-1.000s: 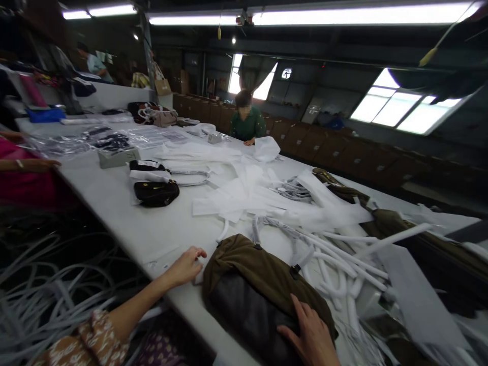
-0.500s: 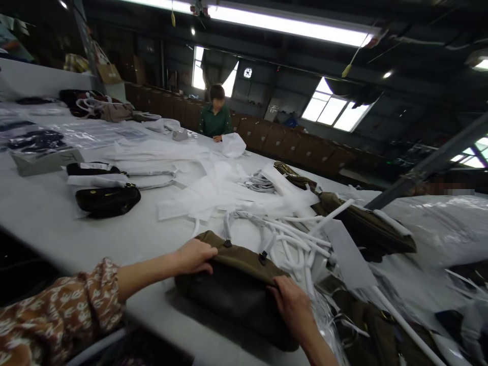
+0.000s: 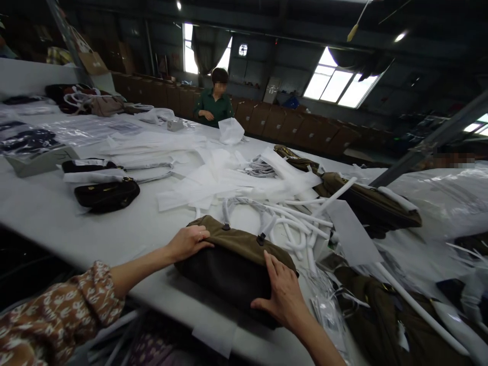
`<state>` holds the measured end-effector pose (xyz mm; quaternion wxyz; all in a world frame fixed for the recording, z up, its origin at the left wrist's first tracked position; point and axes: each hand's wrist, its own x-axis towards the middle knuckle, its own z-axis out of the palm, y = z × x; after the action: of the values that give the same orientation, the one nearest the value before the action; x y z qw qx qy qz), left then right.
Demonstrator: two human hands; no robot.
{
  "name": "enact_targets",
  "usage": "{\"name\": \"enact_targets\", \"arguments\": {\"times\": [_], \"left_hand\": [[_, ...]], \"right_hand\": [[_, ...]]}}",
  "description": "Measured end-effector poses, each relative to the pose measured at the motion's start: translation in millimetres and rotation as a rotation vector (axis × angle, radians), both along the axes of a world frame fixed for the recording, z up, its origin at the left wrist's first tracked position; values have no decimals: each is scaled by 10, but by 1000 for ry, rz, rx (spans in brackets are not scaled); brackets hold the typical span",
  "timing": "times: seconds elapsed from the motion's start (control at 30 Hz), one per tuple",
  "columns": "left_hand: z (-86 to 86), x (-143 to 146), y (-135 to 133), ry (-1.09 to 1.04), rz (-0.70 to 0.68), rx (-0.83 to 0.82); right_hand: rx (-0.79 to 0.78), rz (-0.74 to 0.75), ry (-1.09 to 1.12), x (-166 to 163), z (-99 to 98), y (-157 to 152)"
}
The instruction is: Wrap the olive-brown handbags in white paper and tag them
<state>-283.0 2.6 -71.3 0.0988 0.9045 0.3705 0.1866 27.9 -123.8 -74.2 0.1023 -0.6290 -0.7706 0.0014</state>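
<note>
An olive-and-dark-brown bag (image 3: 232, 259) lies on the white table (image 3: 49, 213) right in front of me. My left hand (image 3: 187, 242) grips its left end, fingers curled over the olive top edge. My right hand (image 3: 280, 294) presses on the bag's right end with fingers spread over the dark side. White padded handles (image 3: 293, 223) stick out behind the bag.
A small black bag (image 3: 107, 194) and white fabric pieces (image 3: 213, 180) lie further back on the table. More olive bags (image 3: 366, 203) and clear plastic sit at the right. A person in a green top (image 3: 212, 105) works at the far side.
My left hand went from the table onto the bag's left end and took hold. My right hand slid along the bag to its right end. The camera view swung to the right.
</note>
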Motion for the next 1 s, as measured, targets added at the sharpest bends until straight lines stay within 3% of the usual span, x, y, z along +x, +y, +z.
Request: {"name": "enact_targets", "arguments": {"times": [0.2, 0.37, 0.43, 0.53, 0.6, 0.7, 0.77, 0.87, 1.0], "left_hand": [[362, 3, 96, -24, -28, -53], [397, -78, -82, 3, 23, 26], [282, -64, -285, -25, -29, 102], [-37, 50, -561, 29, -398, 31], [-289, 155, -632, 102, -548, -29], [-600, 262, -594, 131, -549, -30], [-714, 275, -555, 132, -572, -18], [-762, 246, -559, 151, -586, -9], [-788, 210, -668, 157, -457, -5]], "right_hand": [[-188, -128, -102, -99, 211, 178], [-171, -106, -184, -71, 214, 284], [-166, -82, -166, -62, 119, 273], [-89, -39, -152, -32, -17, 251], [-17, -2, -195, -15, -49, 254], [77, 59, -259, -44, -17, 295], [83, 97, -232, -111, 14, 327], [-5, 107, -158, -252, 22, 326], [11, 118, -158, -396, 0, 194]]}}
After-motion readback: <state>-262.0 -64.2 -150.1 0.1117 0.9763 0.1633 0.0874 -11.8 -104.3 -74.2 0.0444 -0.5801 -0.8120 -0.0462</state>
